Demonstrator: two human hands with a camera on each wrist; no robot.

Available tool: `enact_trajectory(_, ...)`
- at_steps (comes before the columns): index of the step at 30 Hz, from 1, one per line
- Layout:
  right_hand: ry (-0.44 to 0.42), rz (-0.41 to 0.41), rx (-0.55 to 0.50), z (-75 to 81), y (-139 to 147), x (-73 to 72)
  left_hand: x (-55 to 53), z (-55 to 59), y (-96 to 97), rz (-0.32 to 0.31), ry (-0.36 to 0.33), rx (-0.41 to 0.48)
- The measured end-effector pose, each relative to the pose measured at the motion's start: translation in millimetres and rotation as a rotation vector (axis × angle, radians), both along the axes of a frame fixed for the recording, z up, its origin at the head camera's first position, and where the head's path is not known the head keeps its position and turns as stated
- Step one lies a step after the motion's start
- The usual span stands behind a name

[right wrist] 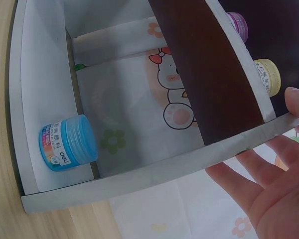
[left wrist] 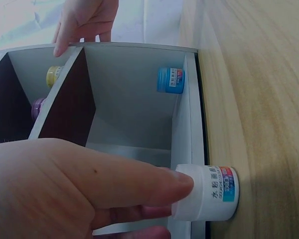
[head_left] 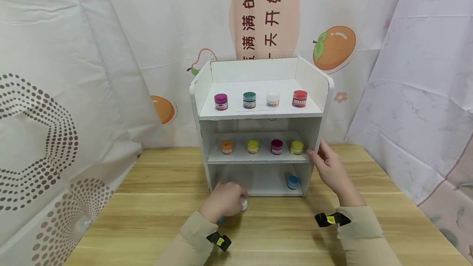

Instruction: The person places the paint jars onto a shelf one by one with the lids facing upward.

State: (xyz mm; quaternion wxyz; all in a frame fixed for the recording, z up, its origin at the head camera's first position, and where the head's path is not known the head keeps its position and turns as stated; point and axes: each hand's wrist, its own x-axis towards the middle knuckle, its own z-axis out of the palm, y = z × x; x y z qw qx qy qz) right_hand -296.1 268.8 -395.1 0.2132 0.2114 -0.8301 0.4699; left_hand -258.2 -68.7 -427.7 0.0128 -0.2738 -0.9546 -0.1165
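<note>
My left hand [head_left: 226,198] pinches a small white paint jar [left wrist: 212,191] by its lid, just in front of the bottom shelf and low over the wooden table. The white shelf unit [head_left: 261,116] stands upright with three levels. With my right hand [head_left: 330,169] I hold the unit's right side panel, thumb at its front edge and fingers along the outer face. Close to that thumb, a yellow jar [head_left: 297,147] sits on the middle shelf. A blue jar [right wrist: 68,143] stands at the right end of the bottom shelf. Another blue object [head_left: 220,220] is mostly hidden beneath my left wrist.
On the top shelf stand purple [head_left: 221,102], green [head_left: 249,100], white [head_left: 273,99] and red [head_left: 299,98] jars. Orange [head_left: 227,147], yellow [head_left: 253,147] and dark purple [head_left: 276,147] jars share the middle shelf. A printed curtain [head_left: 177,24] hangs behind the table [head_left: 159,200].
</note>
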Motion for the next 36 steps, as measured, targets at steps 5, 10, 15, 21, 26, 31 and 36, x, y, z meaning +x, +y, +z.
enact_trajectory(5,-0.003,-0.007,-0.005,-0.1,0.3,1.1,0.9,1.4,-0.2,-0.007,-0.033,0.006)
enact_trajectory(10,0.0,-0.009,-0.001,0.1,0.2,2.0,0.6,0.4,-0.1,-0.009,-0.041,0.007)
enact_trajectory(15,0.001,-0.018,0.014,-0.2,0.3,2.0,1.6,0.6,-0.3,-0.009,-0.044,0.007)
enact_trajectory(21,-0.001,-0.027,0.025,-0.5,0.1,2.1,1.6,1.7,-1.6,-0.019,-0.057,0.016)
enact_trajectory(26,-0.002,-0.027,0.028,-0.5,-0.4,1.9,-1.0,3.0,-3.7,-0.021,-0.046,0.041)
enact_trajectory(31,-0.002,-0.023,0.025,-0.6,0.2,0.5,-2.7,9.6,-5.1,-0.06,0.01,0.1)
enact_trajectory(36,-0.003,-0.02,0.022,-0.4,0.3,-0.4,-0.2,20.8,-6.1,-0.078,0.032,0.197)
